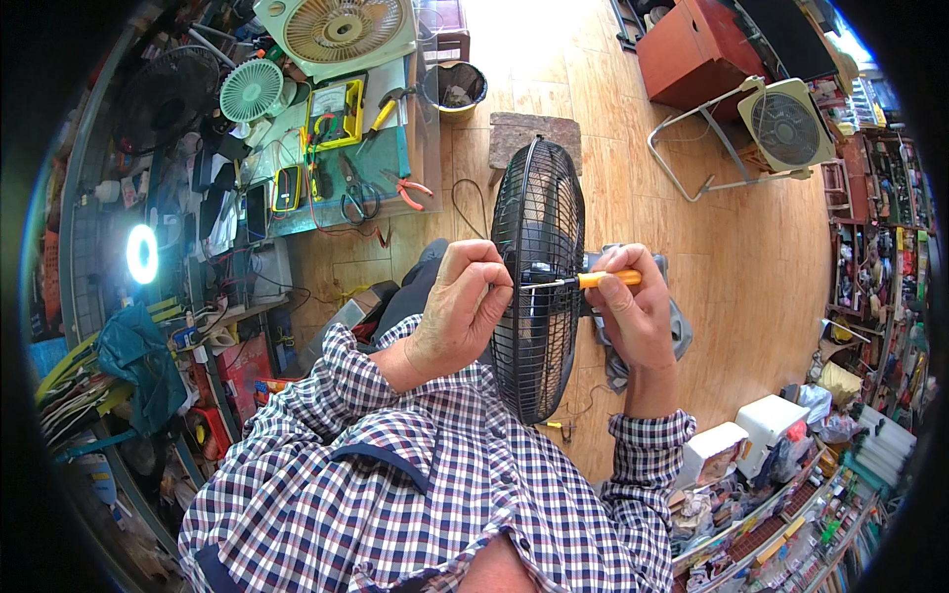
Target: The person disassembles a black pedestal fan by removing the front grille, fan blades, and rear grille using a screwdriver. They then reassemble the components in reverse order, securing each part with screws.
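Observation:
A black fan (pixel 535 371) with a wire cage stands edge-on in front of me. My right hand (pixel 638 316), on the fan's right side, grips a screwdriver (pixel 605 280) by its yellow-orange handle. The shaft runs leftward across the cage, and its tip ends close to the fingers of my left hand (pixel 457 311). That hand is closed in a pinch against the cage's left rim; whatever lies between the fingertips is hidden. Behind my right hand and forearm, a dark grey object (pixel 680 331) on the floor is partly covered.
The workbench at left holds a yellow-cased analog meter (pixel 348 107), scissors (pixel 358 198), red-handled pliers (pixel 407 188) and a small green fan (pixel 252 91). Beyond the black fan is a wooden stool (pixel 514 127); a bin (pixel 457 87) stands nearby. A box fan (pixel 789 124) and crowded shelves (pixel 875 217) line the right.

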`<action>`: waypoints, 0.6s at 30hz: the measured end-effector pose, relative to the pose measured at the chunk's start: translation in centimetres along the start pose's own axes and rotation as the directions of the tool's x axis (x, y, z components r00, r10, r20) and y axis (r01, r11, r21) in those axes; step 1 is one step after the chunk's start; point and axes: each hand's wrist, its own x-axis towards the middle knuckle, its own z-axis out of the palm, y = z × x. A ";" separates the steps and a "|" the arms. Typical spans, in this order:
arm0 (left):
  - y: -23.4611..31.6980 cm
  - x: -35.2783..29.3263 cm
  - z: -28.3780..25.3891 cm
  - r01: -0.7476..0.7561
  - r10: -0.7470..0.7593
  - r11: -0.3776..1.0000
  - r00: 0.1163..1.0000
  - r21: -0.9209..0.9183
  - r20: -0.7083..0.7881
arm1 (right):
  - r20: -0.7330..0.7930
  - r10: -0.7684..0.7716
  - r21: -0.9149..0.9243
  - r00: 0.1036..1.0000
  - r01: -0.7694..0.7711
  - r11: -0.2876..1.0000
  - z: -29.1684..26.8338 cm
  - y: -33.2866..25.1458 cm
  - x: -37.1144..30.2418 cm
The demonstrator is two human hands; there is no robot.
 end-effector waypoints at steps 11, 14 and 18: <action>-0.1 -0.3 0.3 0.010 -0.010 1.000 1.000 0.004 -0.022 | 0.007 0.019 -0.011 1.000 -0.019 1.000 0.1 -0.4 -0.1; -0.2 -0.3 0.3 0.003 -0.003 1.000 1.000 0.020 -0.025 | 0.074 0.140 0.088 0.987 -0.147 0.985 -1.1 -0.6 0.1; 0.1 -0.2 0.5 -0.004 0.005 1.000 1.000 0.008 -0.031 | 0.100 0.115 0.100 0.988 -0.125 0.987 -2.6 1.0 0.2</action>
